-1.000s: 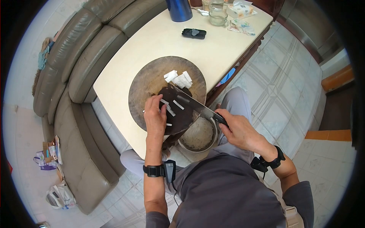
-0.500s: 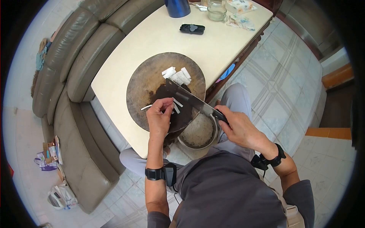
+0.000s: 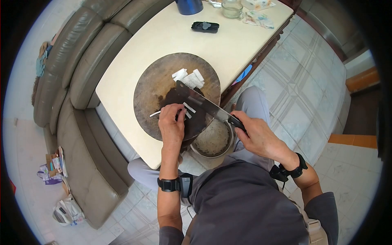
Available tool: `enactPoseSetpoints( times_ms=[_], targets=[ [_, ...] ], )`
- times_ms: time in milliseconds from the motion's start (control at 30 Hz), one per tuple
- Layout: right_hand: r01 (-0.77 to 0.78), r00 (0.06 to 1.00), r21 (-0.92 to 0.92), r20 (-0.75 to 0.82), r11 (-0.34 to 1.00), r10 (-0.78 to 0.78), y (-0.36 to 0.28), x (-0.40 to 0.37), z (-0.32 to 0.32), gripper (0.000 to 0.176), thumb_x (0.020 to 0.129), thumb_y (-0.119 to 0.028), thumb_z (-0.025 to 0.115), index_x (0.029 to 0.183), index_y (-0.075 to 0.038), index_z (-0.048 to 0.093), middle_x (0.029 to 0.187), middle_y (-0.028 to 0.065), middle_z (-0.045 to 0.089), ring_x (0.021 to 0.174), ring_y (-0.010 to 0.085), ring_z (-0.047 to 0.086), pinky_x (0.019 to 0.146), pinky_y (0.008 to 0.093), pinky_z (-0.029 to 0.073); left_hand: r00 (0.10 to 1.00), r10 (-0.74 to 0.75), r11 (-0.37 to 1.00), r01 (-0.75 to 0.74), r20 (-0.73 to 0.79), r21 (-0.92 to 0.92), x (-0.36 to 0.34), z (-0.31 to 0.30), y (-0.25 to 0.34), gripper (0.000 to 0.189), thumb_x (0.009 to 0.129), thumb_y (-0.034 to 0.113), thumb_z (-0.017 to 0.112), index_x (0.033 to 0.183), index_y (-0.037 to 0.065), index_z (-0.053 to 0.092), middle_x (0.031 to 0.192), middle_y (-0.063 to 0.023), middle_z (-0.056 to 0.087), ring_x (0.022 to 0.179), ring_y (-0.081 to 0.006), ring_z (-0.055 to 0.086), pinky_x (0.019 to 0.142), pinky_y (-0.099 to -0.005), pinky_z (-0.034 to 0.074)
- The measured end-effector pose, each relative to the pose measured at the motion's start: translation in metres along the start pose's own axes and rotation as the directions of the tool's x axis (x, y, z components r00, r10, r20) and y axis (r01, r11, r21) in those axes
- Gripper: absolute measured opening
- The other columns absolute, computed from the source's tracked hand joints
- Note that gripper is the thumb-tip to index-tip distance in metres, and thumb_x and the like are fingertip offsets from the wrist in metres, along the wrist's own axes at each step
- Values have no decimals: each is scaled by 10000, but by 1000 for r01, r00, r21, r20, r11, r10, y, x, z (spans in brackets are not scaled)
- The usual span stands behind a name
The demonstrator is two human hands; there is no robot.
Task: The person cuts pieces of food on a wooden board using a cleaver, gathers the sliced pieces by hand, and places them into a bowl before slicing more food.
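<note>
My right hand [image 3: 258, 132] is wrapped round the black handle of a cleaver [image 3: 204, 103], whose dark blade lies across the round wooden chopping board [image 3: 151, 79]. My left hand [image 3: 171, 120] is closed in a pinch at the front of the board, by thin white strips [image 3: 189, 108] beside the blade. Its fingertips partly hide the strips. Another white strip [image 3: 155, 113] sticks out on the left of this hand. Beyond the blade sits a small pile of flat white pieces [image 3: 191, 78]. The middle of the board looks dark and wet.
Below the board's right edge stands a metal pot [image 3: 213, 156] holding pale shreds. On the cream table [image 3: 122, 73] are a black case [image 3: 205, 27], a blue container [image 3: 189, 6], a glass mug [image 3: 232, 10] and tissues [image 3: 259, 19]. A grey sofa [image 3: 87, 151] is at the left.
My left hand has shifted slightly over the strips, covering more of them. The cleaver stays across the board with nearly the same tilt. The whole view has moved a little.
</note>
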State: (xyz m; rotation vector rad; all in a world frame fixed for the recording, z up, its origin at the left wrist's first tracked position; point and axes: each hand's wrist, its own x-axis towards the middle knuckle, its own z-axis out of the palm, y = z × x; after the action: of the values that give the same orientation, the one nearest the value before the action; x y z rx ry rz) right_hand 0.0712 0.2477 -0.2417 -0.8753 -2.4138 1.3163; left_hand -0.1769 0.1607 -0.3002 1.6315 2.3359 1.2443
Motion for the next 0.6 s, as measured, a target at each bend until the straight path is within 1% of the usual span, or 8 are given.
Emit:
enactPoseSetpoints(
  times_ms=[67, 100, 167, 300, 367, 400, 467, 600],
  targets=[
    [38, 999, -46, 4, 998, -38, 2, 0, 0, 343, 894, -32, 572, 1219, -24, 465, 752, 239, 596, 729, 438, 593, 628, 479, 436, 997, 72, 996, -70, -34, 55, -3, -2, -3, 153, 772, -27, 712, 919, 7, 684, 929, -133, 669, 864, -288, 639, 788, -341, 494],
    [38, 999, -45, 5, 998, -37, 2, 1, 1, 343, 894, -32, 572, 1219, -24, 465, 752, 239, 596, 729, 438, 593, 628, 479, 436, 997, 71, 996, -69, -33, 55, -5, -5, -3, 153, 772, -27, 712, 919, 7, 684, 929, -133, 669, 864, -288, 639, 788, -341, 494],
    [12, 998, -93, 55, 996, -7, 1, 2, 2, 368, 896, -34, 565, 1240, -29, 438, 746, 237, 597, 721, 439, 594, 619, 484, 433, 999, 48, 999, -48, -18, 16, -11, -18, -3, 147, 765, -6, 710, 910, 2, 684, 965, -129, 662, 906, -315, 610, 803, -390, 479],
    [-21, 993, -94, 111, 995, 32, -6, 4, 2, 392, 904, -35, 553, 1269, -38, 409, 722, 228, 586, 683, 432, 582, 607, 482, 419, 1000, 23, 998, -24, 19, 66, -25, -41, 2, 167, 765, 13, 722, 929, 3, 690, 965, -128, 664, 921, -312, 609, 811, -394, 477],
    [-23, 995, -55, 93, 998, 28, -10, 4, 2, 396, 914, -38, 544, 1282, -41, 395, 698, 220, 571, 650, 417, 569, 596, 477, 408, 999, 32, 993, -37, 44, 115, -30, -48, 5, 179, 774, -1, 727, 951, 1, 697, 993, -133, 676, 921, -298, 635, 826, -360, 497],
    [-18, 995, -55, 99, 998, 24, -13, 4, 1, 396, 914, -38, 544, 1282, -41, 395, 698, 220, 571, 650, 417, 569, 596, 477, 408, 999, 27, 992, -31, 40, 119, -33, -50, 5, 179, 774, -1, 727, 951, 1, 697, 993, -133, 676, 921, -298, 635, 826, -360, 497],
    [-50, 988, -67, 141, 996, 59, -18, 5, -2, 404, 891, -40, 534, 1267, 5, 394, 758, 254, 602, 744, 452, 591, 658, 525, 431, 999, -16, 994, 12, 33, 110, -37, -54, 5, 204, 769, 5, 734, 970, 8, 702, 1005, -134, 676, 937, -297, 632, 831, -358, 496],
    [-25, 990, -86, 138, 996, 37, -17, 4, 0, 404, 892, -39, 535, 1268, 2, 395, 768, 252, 606, 738, 455, 589, 653, 523, 432, 998, -31, 991, 24, 50, 132, -49, -57, 8, 229, 767, 15, 739, 993, 13, 705, 1018, -134, 676, 947, -297, 628, 834, -356, 494]
  ],
)
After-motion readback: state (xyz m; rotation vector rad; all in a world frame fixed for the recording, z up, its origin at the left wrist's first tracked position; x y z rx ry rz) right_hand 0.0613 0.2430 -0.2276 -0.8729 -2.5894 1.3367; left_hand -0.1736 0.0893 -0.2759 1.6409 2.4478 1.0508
